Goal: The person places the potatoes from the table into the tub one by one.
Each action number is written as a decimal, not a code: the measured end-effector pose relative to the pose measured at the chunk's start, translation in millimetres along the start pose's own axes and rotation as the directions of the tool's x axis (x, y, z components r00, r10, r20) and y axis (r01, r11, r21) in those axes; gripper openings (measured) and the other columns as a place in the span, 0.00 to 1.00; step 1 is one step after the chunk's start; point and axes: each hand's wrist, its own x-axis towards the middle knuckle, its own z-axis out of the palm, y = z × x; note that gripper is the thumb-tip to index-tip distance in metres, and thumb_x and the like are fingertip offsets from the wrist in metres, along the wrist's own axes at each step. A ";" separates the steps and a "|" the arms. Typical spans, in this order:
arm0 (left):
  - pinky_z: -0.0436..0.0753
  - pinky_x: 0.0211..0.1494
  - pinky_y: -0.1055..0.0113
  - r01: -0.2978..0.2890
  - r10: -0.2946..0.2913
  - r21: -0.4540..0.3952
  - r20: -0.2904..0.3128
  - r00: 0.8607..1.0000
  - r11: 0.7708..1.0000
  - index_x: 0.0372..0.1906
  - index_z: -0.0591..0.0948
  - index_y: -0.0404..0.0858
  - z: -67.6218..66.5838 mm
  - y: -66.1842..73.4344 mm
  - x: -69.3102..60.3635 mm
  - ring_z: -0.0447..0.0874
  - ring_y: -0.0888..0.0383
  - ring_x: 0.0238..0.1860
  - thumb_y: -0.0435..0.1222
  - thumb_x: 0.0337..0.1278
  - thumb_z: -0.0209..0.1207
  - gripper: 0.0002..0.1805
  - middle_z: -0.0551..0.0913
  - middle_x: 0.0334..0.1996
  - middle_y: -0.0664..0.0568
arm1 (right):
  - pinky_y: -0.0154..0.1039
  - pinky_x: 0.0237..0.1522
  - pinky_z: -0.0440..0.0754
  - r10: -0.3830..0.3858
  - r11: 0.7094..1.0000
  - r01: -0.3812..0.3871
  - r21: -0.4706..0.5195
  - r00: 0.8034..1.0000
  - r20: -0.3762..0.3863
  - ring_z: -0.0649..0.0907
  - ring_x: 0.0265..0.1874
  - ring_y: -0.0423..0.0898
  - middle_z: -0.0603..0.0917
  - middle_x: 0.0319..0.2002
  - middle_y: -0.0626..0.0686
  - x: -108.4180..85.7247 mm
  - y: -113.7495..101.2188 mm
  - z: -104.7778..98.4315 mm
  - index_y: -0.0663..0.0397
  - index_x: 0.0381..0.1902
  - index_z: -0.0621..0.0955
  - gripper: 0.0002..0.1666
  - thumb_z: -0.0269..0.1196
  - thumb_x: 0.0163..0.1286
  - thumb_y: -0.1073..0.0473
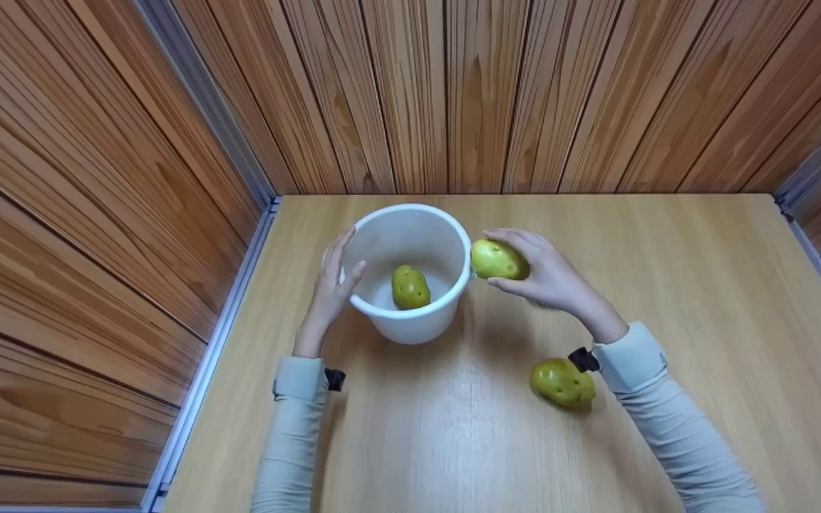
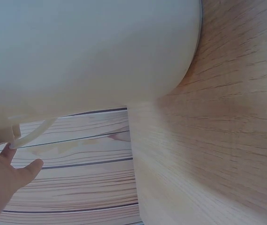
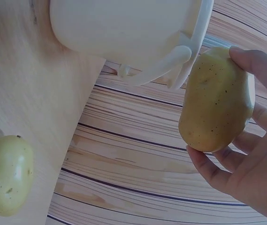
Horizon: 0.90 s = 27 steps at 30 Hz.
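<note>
Head view puts a yellow-green potato (image 1: 496,260) in the right hand (image 1: 546,274), raised above the desk (image 1: 425,442) just beside the rim of a white bucket (image 1: 416,329); whether it touches the rim I cannot tell. This grip is spread only to the potato's girth, thumb and fingers pinching it. Its long axis runs roughly sideways, one end pointing left at the bucket. The left hand (image 1: 328,285) has its grip wide, straight fingers touching the bucket's left rim and thumb apart from them. The bucket stands upright, mouth up. Inside, a second potato (image 1: 410,287) lies lengthwise away from the person, its far end leaning left. A third potato (image 1: 561,382) lies on the desk, long axis mostly sideways, right end nearer the person.
</note>
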 end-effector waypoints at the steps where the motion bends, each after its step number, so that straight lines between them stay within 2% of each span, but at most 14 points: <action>1: 0.56 0.67 0.39 0.007 -0.007 0.001 0.001 1.000 1.000 0.71 0.56 0.56 0.0 0.0 0.1 0.48 0.54 0.71 0.53 0.59 0.52 0.35 0.53 0.71 0.58 | 0.54 0.54 0.73 0.001 1.000 -0.001 0.002 1.000 0.003 0.70 0.58 0.53 0.71 0.61 0.51 0.9 -0.7 0.4 0.43 0.64 0.69 0.37 0.68 0.56 0.48; 6: 0.54 0.67 0.39 0.023 -0.023 0.002 0.007 1.000 1.000 0.71 0.55 0.50 -0.9 4.9 -0.7 0.47 0.51 0.72 0.48 0.60 0.53 0.36 0.53 0.72 0.55 | 0.54 0.55 0.72 0.000 1.000 -0.001 0.012 1.000 0.014 0.70 0.59 0.52 0.71 0.61 0.50 4.7 -3.6 2.3 0.41 0.63 0.69 0.37 0.68 0.56 0.49; 10: 0.54 0.67 0.39 0.015 -0.014 -0.003 0.008 1.000 1.000 0.71 0.56 0.45 -4.9 28.5 -7.6 0.47 0.50 0.72 0.47 0.60 0.52 0.35 0.54 0.71 0.51 | 0.54 0.55 0.72 0.013 1.000 -0.014 0.016 1.000 0.022 0.70 0.58 0.51 0.71 0.61 0.49 6.7 -5.5 2.3 0.37 0.63 0.69 0.37 0.68 0.56 0.48; 13: 0.55 0.67 0.39 0.003 -0.003 -0.001 0.002 1.000 1.000 0.71 0.56 0.50 -4.2 24.2 -7.0 0.47 0.52 0.72 0.50 0.60 0.51 0.35 0.54 0.71 0.56 | 0.53 0.55 0.72 0.025 0.999 -0.026 0.023 0.999 0.030 0.70 0.58 0.50 0.71 0.62 0.49 7.9 -6.8 2.5 0.36 0.63 0.69 0.37 0.68 0.56 0.49; 17: 0.55 0.66 0.39 0.001 -0.001 0.013 -0.011 1.000 1.000 0.70 0.56 0.61 0.1 0.0 -1.4 0.47 0.57 0.72 0.56 0.58 0.51 0.35 0.53 0.71 0.64 | 0.53 0.55 0.72 0.021 0.999 -0.022 0.034 0.999 0.036 0.70 0.58 0.50 0.71 0.61 0.49 9.4 -8.4 3.5 0.39 0.63 0.69 0.37 0.68 0.56 0.51; 24: 0.56 0.66 0.38 -0.037 0.037 0.017 -0.010 0.999 0.999 0.70 0.56 0.60 -0.2 -0.5 -1.4 0.48 0.55 0.71 0.58 0.57 0.50 0.35 0.55 0.71 0.57 | 0.52 0.54 0.72 -0.001 0.999 -0.001 0.043 0.999 0.033 0.70 0.57 0.49 0.71 0.60 0.48 12.5 -10.0 5.8 0.40 0.63 0.70 0.36 0.69 0.55 0.51; 27: 0.56 0.66 0.39 -0.032 0.032 0.021 -0.012 0.999 0.999 0.70 0.56 0.61 -0.5 0.2 -1.4 0.49 0.55 0.71 0.60 0.56 0.49 0.36 0.55 0.71 0.57 | 0.52 0.55 0.72 0.000 0.999 -0.002 0.044 0.999 0.037 0.70 0.58 0.50 0.70 0.61 0.49 14.0 -11.0 7.1 0.40 0.63 0.70 0.36 0.68 0.55 0.50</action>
